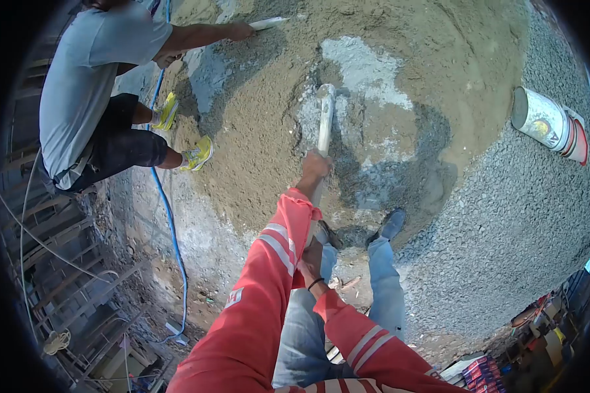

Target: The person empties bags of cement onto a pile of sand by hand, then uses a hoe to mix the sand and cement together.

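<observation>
My left hand (316, 165) is wrapped round the pale wooden handle (325, 128) of a long tool, partway along it. Nearer my body, my right hand (313, 258), with a dark band at the wrist, closes round the lower handle, partly hidden by the left sleeve. The tool's head (326, 92) rests in a spread of brown sand (262, 131) with patches of grey powder (364, 69); its blade cannot be made out.
At the upper left a person (105, 72) bends over the sand, holding another handle (269, 23). A blue hose (170, 229) runs beside them. Grey gravel (498, 229) lies at the right, with a white bucket (545, 121) on its side. My shoes stand at the sand's near edge.
</observation>
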{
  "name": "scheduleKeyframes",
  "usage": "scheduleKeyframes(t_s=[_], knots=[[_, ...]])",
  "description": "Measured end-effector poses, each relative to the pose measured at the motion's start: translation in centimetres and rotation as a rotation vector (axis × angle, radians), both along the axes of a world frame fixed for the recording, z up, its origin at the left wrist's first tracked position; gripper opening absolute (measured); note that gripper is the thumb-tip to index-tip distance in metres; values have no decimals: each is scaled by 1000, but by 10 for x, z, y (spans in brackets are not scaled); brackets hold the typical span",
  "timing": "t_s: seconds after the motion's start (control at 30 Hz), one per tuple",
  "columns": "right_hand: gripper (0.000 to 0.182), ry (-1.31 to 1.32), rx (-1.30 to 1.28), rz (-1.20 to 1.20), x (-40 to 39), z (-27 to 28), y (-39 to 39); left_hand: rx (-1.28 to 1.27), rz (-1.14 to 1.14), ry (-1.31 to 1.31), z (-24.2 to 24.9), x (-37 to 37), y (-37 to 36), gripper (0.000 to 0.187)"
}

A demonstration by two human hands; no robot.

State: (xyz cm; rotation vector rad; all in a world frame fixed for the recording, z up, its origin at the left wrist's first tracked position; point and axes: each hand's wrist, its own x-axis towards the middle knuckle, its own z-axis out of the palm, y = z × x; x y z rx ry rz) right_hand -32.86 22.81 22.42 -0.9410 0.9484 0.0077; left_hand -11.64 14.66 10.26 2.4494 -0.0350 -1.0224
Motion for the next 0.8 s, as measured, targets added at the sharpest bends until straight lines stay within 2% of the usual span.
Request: scheduleKeyframes(t_s=[0.07, 0.1, 0.13, 0.17, 0.23, 0.3, 0.33, 0.37, 0.43, 0.47, 0.5, 0.53, 0.6, 0.63, 0.7, 0.73, 0.77, 0.8], knots=[[33, -146, 245, -184, -21, 24, 42, -101, 106, 9, 19, -27, 44, 44], [38, -170, 297, -175, -33, 34, 60, -124, 141, -7, 37, -38, 63, 42], [44, -192, 349, -165, -46, 44, 78, -87, 136, -54, 76, -49, 71, 38], [44, -191, 360, -169, -49, 57, 78, -76, 132, -54, 99, -63, 79, 38], [41, -190, 439, -213, -59, 76, 82, 85, 12, -321, 133, -77, 86, 42], [39, -172, 517, -249, -71, 86, 89, 12, 90, -257, 195, -65, 66, 43], [32, -99, 140, -100, -75, 58, 101, -83, 140, -255, 206, -59, 58, 41], [25, -41, -157, 158, -71, 48, 80, -179, 189, -251, 216, -54, 50, 40], [23, -91, -103, 35, -42, 27, 51, -343, 194, -337, 210, -35, 24, 36], [22, -175, -191, 66, -25, 25, 26, -392, 177, -364, 203, -23, 9, 36], [22, -161, -297, 119, -17, 4, 14, -377, 129, -439, 190, -13, -7, 35], [20, -91, -317, 79, 7, 13, -5, -363, 80, -513, 174, -2, -18, 34], [16, -218, -116, -14, 18, -27, -5, -312, 93, -470, 122, 17, -25, 34], [16, -211, -118, -9, 11, -37, 8, -259, 94, -428, 91, 15, -21, 33], [13, -91, 36, -6, -3, -40, 36, -71, 84, -359, 5, -6, 25, 35], [13, 11, 13, 224, -15, -30, 35, -39, 124, -246, -17, -23, 49, 37], [10, 1, 64, 154, -19, -19, 37, -11, 162, -145, -26, -35, 65, 39], [8, -12, 122, 76, -24, -7, 43, 31, 143, -197, -25, -46, 71, 40]])
